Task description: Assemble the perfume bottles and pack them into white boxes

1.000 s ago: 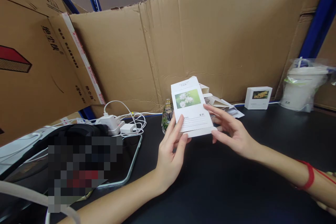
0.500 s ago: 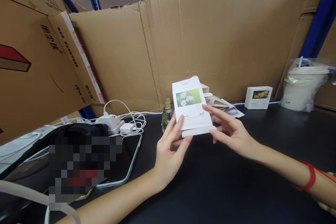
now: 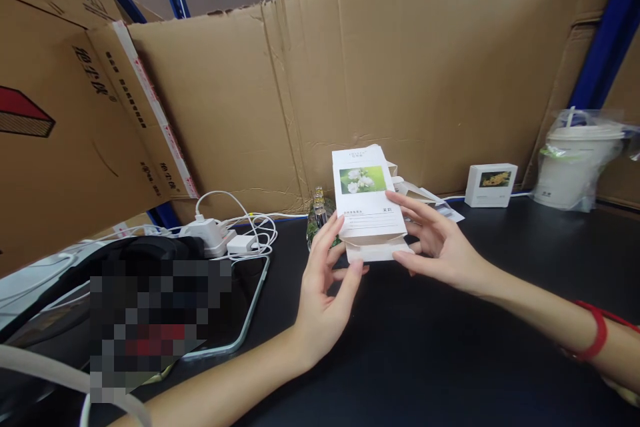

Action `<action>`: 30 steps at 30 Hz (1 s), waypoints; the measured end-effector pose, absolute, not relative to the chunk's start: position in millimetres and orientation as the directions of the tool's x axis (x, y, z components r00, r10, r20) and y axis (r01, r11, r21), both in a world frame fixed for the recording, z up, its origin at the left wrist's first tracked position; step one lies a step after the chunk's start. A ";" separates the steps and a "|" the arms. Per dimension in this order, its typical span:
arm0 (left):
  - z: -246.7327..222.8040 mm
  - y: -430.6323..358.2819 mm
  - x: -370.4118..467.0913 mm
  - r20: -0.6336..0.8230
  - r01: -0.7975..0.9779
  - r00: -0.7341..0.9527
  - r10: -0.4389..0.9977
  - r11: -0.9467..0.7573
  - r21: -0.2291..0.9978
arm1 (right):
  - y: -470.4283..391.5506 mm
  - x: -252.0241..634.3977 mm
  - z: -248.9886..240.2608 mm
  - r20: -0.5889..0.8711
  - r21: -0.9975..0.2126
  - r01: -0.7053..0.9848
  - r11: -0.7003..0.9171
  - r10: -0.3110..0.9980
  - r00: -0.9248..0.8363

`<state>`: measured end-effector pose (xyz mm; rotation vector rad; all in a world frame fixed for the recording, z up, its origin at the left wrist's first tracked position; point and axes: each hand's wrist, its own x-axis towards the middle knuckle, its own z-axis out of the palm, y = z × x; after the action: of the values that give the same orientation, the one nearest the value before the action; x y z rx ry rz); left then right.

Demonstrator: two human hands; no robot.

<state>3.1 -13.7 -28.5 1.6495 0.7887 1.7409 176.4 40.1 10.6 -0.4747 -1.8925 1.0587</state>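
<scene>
A white carton (image 3: 367, 203) with a picture of white flowers is held up between both hands, its printed face toward me. Its lower end gapes, with a flap sticking out below. At its lower left edge, my left hand (image 3: 325, 300) holds it, the thumb at the flap. My right hand (image 3: 445, 240) grips the right side, fingertips on the edge and thumb by the flap's right end. Behind the carton lie folded white cartons (image 3: 430, 199), partly hidden. Small bottles with shiny caps (image 3: 320, 205) stand just left of it.
A small white box (image 3: 491, 185) and a bagged white cup (image 3: 575, 167) stand at the back right. White chargers and cables (image 3: 243, 243) and a dark tablet (image 3: 250, 300) lie left. A cardboard wall (image 3: 425, 80) rises behind the black table (image 3: 450, 360).
The carton's lower end has opened from flat into a gap, and the carton has shifted slightly right. Both hands still hold it, with small finger movements.
</scene>
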 end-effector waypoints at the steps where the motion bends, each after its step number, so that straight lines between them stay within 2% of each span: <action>1: -27.4 -14.2 3.5 0.625 -0.046 -0.061 0.778 -0.628 0.777 | 41.2 177.2 10.3 0.508 -0.826 -0.094 0.555 0.663 -0.550; 5: -23.4 -13.6 3.8 0.494 -0.104 -0.165 0.854 -0.513 0.852 | 44.8 179.9 7.2 0.465 -0.830 -0.068 0.553 0.619 -0.632; 8: -21.7 -11.5 3.6 0.436 -0.141 -0.125 0.891 -0.451 0.882 | 45.4 181.0 6.7 0.448 -0.832 -0.058 0.552 0.605 -0.658; 16: -19.3 -13.2 4.1 0.474 -0.132 -0.050 0.879 -0.476 0.869 | 42.3 183.6 18.3 0.413 -0.849 -0.057 0.525 0.593 -0.691; 23: -20.9 -12.8 3.0 0.458 -0.133 -0.058 0.887 -0.461 0.877 | 42.5 188.5 25.1 0.391 -0.825 0.006 0.565 0.578 -0.716; 30: -27.4 -10.3 -1.2 0.625 -0.071 0.027 0.780 -0.622 0.779 | 43.1 190.5 25.4 0.396 -0.829 0.010 0.560 0.598 -0.697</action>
<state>-1.2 -10.3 -27.4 1.6575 0.7290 1.6690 190.5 43.1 25.4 -0.4854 -2.1173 1.1195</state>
